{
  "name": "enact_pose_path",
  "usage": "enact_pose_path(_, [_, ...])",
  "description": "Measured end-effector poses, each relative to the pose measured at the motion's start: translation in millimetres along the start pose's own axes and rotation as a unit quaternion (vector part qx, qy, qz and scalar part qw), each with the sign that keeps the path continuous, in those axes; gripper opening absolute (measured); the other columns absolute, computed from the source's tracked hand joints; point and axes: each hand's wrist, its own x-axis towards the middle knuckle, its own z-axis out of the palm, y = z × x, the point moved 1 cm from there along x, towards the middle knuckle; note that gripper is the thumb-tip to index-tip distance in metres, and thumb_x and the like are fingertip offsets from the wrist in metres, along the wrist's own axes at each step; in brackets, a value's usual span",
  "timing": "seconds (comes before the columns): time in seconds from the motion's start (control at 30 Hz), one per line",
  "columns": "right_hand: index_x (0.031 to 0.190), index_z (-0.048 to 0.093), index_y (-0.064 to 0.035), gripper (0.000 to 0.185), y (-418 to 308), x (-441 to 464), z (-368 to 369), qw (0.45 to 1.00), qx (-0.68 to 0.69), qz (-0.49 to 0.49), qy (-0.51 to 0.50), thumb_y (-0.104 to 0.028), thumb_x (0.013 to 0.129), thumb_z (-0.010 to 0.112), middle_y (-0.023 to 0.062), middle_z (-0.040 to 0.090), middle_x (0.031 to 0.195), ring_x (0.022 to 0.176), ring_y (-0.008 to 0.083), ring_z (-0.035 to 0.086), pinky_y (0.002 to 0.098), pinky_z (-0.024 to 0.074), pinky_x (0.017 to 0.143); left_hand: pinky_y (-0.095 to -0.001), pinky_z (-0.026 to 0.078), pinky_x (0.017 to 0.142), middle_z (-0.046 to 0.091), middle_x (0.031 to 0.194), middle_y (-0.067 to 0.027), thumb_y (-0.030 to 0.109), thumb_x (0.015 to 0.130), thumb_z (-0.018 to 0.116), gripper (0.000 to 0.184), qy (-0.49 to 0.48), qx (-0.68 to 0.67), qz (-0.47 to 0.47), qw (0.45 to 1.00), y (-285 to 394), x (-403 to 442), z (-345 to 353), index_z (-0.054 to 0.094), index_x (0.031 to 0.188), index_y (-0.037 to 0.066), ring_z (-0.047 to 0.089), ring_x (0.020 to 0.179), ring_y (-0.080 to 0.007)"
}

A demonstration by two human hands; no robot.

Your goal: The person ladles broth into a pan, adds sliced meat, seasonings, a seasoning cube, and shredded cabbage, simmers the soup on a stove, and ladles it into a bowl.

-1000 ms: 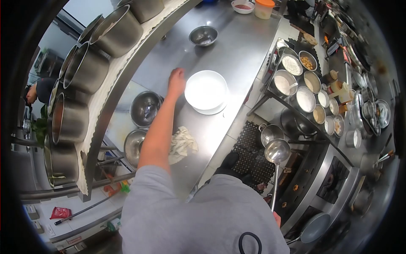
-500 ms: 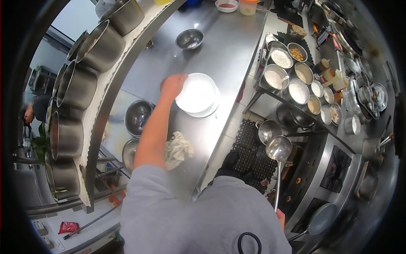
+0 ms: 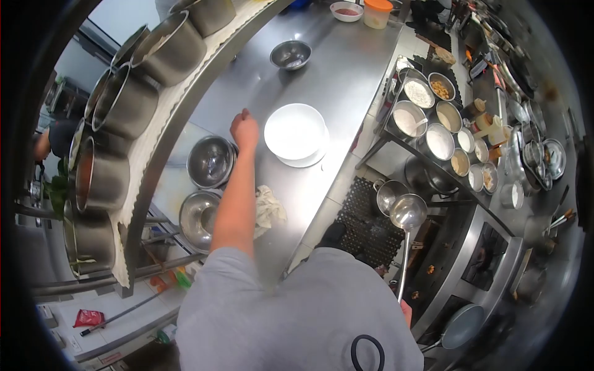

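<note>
A white bowl [image 3: 294, 131] sits on a white plate [image 3: 317, 157] on the steel counter. My left hand [image 3: 245, 130] hovers just left of the bowl, apart from its rim. Its fingers are curled together, and I see nothing in them. Low on the right, my right hand [image 3: 406, 311], partly hidden by my body, is closed round the handle of a long steel ladle [image 3: 408, 212]. The ladle's bowl points up, over the floor. A crumpled cloth [image 3: 267, 210] lies beside my left forearm.
Steel bowls [image 3: 211, 162] stand left of my forearm, and another steel bowl [image 3: 290, 55] is farther back. Pots [image 3: 127, 99] line the left shelf. At right, a rack holds containers of powders [image 3: 440, 141], with a stove [image 3: 455, 275] nearer me. Another person [image 3: 60, 137] is at far left.
My left hand has let go of the white bowl's rim and moved slightly left of it. The ladle stays in my right hand. The whole view has shifted slightly.
</note>
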Motion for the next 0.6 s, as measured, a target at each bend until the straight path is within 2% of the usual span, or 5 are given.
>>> enact_pose_path(0.07, [0.107, 0.073, 0.0001, 0.017, 3.5, 6.7, -5.9, 1.000, 0.005, 0.000, 0.021, 0.001, 0.090, 0.076, 0.0014, 0.073, 0.091, 0.079, 0.0077, 0.065, 0.0239, 0.0507, 0.069, -0.0506, 0.049, 0.075, 0.068, 0.089, -0.0237, 0.019, 0.098, 0.062, 0.026, 0.026, -0.014, -0.060, 0.998, -0.6, -35.8, -14.4, 0.062, 0.083, -0.001, 0.065, 0.082, -0.0418])
enact_pose_path(0.17, [0.108, 0.074, -0.0004, 0.018, 7.9, 19.0, -18.5, 0.999, -0.054, -0.004, -0.003, 0.002, 0.090, 0.074, 0.0006, 0.073, 0.090, 0.078, 0.0071, 0.064, 0.0239, 0.0504, 0.069, -0.0430, 0.044, 0.063, 0.058, 0.076, -0.0155, 0.011, 0.092, 0.068, 0.026, 0.021, -0.109, 0.139, 0.984, 2.5, -128.9, -11.0, 0.050, 0.076, 0.001, 0.055, 0.068, -0.0261])
enact_pose_path(0.3, [0.101, 0.073, -0.0009, 0.015, -9.2, 25.2, -16.2, 0.999, -0.037, 0.012, -0.011, 0.006, 0.088, 0.070, -0.0004, 0.071, 0.084, 0.075, 0.0064, 0.062, 0.0238, 0.0483, 0.065, -0.0481, 0.052, 0.088, 0.068, 0.102, -0.0155, 0.016, 0.092, 0.068, 0.013, -0.324, 0.033, 0.344, 0.881, 28.8, -227.7, -18.6, 0.062, 0.100, 0.008, 0.065, 0.102, -0.0349])
enact_pose_path(0.53, [0.085, 0.064, -0.0043, 0.017, -43.6, 25.9, -17.3, 0.991, -0.117, 0.036, -0.047, 0.011, 0.080, 0.060, -0.0018, 0.063, 0.072, 0.062, 0.0075, 0.056, 0.0246, 0.0430, 0.057, -0.0518, 0.051, 0.095, 0.069, 0.117, -0.0186, 0.020, 0.092, 0.067, 0.029, -0.184, 0.055, 0.380, 0.905, 4.7, -248.4, 22.5, 0.066, 0.116, 0.004, 0.064, 0.111, -0.0401])
enact_pose_path(0.6, [0.085, 0.064, -0.0047, 0.017, -35.1, 25.1, -25.2, 0.990, -0.127, 0.024, -0.061, 0.011, 0.080, 0.059, -0.0017, 0.062, 0.072, 0.061, 0.0079, 0.056, 0.0247, 0.0428, 0.056, -0.0511, 0.052, 0.095, 0.067, 0.120, -0.0216, 0.021, 0.096, 0.061, 0.030, -0.517, 0.105, 0.234, 0.817, 25.3, -260.8, -1.0, 0.065, 0.121, 0.003, 0.065, 0.108, -0.0420])
